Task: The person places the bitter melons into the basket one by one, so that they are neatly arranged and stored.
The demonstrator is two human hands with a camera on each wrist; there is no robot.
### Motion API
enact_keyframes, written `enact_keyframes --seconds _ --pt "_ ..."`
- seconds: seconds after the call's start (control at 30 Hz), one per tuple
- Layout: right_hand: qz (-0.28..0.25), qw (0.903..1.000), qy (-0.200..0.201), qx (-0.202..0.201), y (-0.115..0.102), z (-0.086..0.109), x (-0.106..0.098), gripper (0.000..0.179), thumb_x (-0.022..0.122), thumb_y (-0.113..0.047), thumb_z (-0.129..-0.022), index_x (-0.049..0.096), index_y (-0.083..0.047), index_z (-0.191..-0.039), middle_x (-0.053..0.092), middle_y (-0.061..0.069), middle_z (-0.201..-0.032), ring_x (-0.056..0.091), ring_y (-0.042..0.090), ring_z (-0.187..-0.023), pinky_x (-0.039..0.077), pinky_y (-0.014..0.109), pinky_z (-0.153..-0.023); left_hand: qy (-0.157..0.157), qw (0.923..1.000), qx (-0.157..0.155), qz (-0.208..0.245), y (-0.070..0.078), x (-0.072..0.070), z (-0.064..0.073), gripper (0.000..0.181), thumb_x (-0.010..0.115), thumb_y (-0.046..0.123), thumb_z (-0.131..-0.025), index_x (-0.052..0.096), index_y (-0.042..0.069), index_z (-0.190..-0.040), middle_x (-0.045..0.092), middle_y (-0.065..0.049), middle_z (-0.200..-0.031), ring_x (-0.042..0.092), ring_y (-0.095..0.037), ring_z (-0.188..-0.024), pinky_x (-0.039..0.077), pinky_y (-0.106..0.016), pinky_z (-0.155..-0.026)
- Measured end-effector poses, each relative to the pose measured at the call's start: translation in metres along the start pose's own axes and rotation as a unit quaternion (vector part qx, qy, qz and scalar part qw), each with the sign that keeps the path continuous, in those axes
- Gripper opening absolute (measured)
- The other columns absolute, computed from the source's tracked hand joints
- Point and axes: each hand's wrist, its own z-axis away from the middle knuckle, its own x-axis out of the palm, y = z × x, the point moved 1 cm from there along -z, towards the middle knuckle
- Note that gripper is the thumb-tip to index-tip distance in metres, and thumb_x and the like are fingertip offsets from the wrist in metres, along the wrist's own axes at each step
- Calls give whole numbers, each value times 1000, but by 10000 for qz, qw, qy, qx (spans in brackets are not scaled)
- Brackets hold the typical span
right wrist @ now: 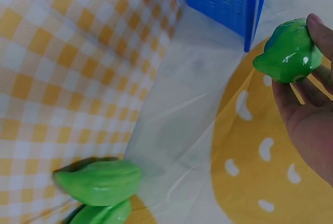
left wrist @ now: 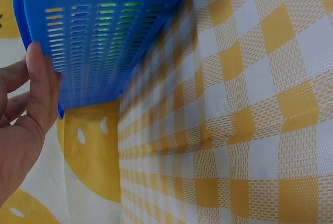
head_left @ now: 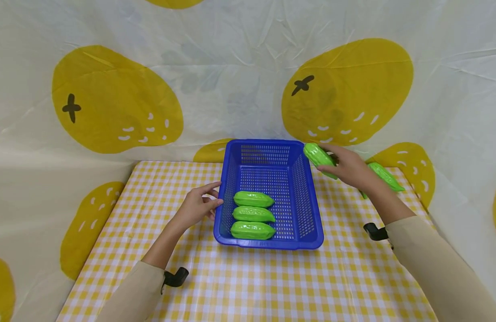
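A blue plastic basket (head_left: 268, 243) with slotted walls stands on the table. Inside it, three glossy green bitter gourds (head_left: 254, 214) lie side by side along the left. My right hand (head_left: 346, 165) grips another bitter gourd (head_left: 318, 157), thumb on one side and fingers on the other, up at the basket's back right rim. The right wrist view shows this held gourd (right wrist: 291, 52) end on, off the tabletop. At the basket's left rim, the fingertips of my left hand (head_left: 197, 203) touch the outside, fingers fairly straight; the left wrist view has them against the blue wall (left wrist: 99, 41).
Two more bitter gourds (right wrist: 99, 182) lie on the table at the right, one (head_left: 385, 175) mostly showing past my right forearm. A yellow-and-white checked cloth (head_left: 248, 286) covers the table. Behind hangs a pale curtain (head_left: 232, 89) printed with yellow fruit.
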Motion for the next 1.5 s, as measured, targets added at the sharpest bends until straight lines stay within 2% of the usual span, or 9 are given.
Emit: enact_keyframes --seconds 0.17,0.43,0.6,0.73,1.07,1.33,1.5 --pt "-27 9994 -206 -262 -13 -14 3 69 71 -24 -100 38 -12 -160 51 19 -153 59 42 -127 56 60 -100 -10 10000 9 10 0 0 0 59 69 2 -98 50 7 -153 62 -19 -116 68 -17 -66 62 -66 -68" --pt "91 9965 -493 -671 -34 -37 9 67 73 -17 -99 42 -9 -158 49 18 -154 55 41 -132 54 59 -105 18 10000 -16 -10 1 0 1 59 69 3 -98 50 7 -153 62 -19 -116 68 -17 -66 61 -66 -69" --pt "230 9936 -598 -927 -49 -48 15 62 74 -18 -97 48 -9 -153 59 16 -141 61 33 -115 56 53 -94 36 10000 -19 -10 1 0 1 59 69 2 -98 50 7 -153 62 -19 -116 68 -16 -66 62 -66 -68" --pt "363 9920 -691 -997 -57 -57 19 62 75 -19 -96 50 -11 -152 62 14 -137 60 29 -108 55 50 -90 35 10000 -28 5 1 0 1 59 69 2 -98 50 7 -153 62 -19 -115 67 -16 -65 62 -66 -68" --pt "580 9857 -1213 -1020 -68 -77 29 61 78 -16 -94 53 -15 -150 59 11 -144 60 30 -118 56 50 -98 49 10000 -9 -29 0 0 1 59 69 2 -98 50 8 -153 62 -20 -116 68 -17 -66 61 -67 -69" --pt "477 9768 -1825 -1015 -76 -94 43 63 81 -14 -91 53 -7 -148 60 15 -143 58 33 -129 53 51 -109 40 9999 37 -151 0 1 -1 59 70 4 -98 51 9 -153 63 -19 -116 66 -18 -63 63 -64 -67" --pt "483 9724 -2060 -983 -87 -100 52 63 80 -15 -92 53 -6 -148 58 17 -145 54 36 -135 52 51 -112 41 9999 23 -121 -2 0 -1 59 70 4 -98 50 8 -153 63 -19 -115 67 -17 -64 63 -64 -67"
